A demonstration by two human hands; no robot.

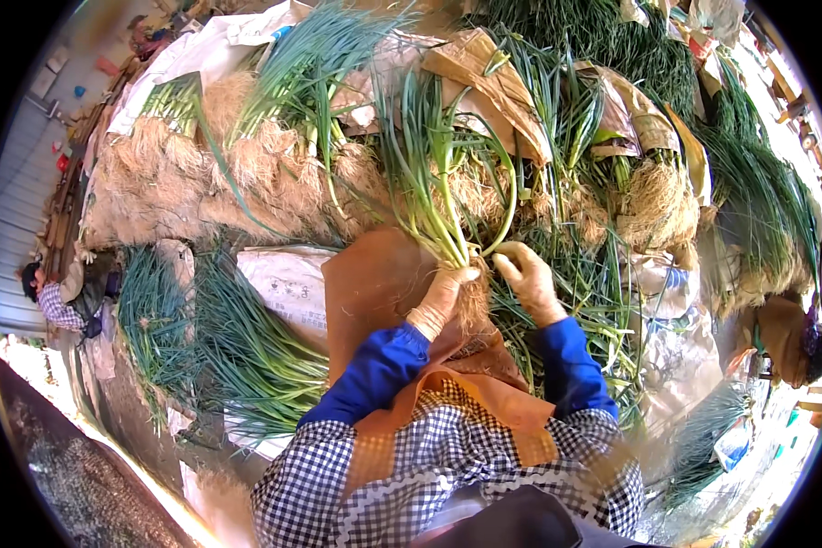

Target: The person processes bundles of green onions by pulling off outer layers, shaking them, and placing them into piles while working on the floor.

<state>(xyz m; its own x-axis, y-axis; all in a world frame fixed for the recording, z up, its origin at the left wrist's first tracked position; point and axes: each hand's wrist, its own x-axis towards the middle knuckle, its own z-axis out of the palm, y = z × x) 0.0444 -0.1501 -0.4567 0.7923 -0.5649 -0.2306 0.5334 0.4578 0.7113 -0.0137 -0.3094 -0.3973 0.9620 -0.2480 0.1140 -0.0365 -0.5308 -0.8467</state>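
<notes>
My left hand [446, 290] is closed round the base of a bunch of green onions [443, 196], just above the pale stringy roots [474, 306]. The leaves point away from me and the roots hang toward my lap. Beside it my right hand [532, 285] has thumb and forefinger pinched together at the lower end of a long green leaf [511, 183], which arches out to the right of the bunch. Under both hands a brown apron [370, 274] covers my lap.
Ahead lies a row of green onions with matted roots [274, 178], partly covered by brown paper sheets [489, 78]. Loose green onions [256, 338] lie at my left, more [594, 301] at my right. Another person [59, 297] is at the far left. Plastic sheeting [676, 356] spreads rightward.
</notes>
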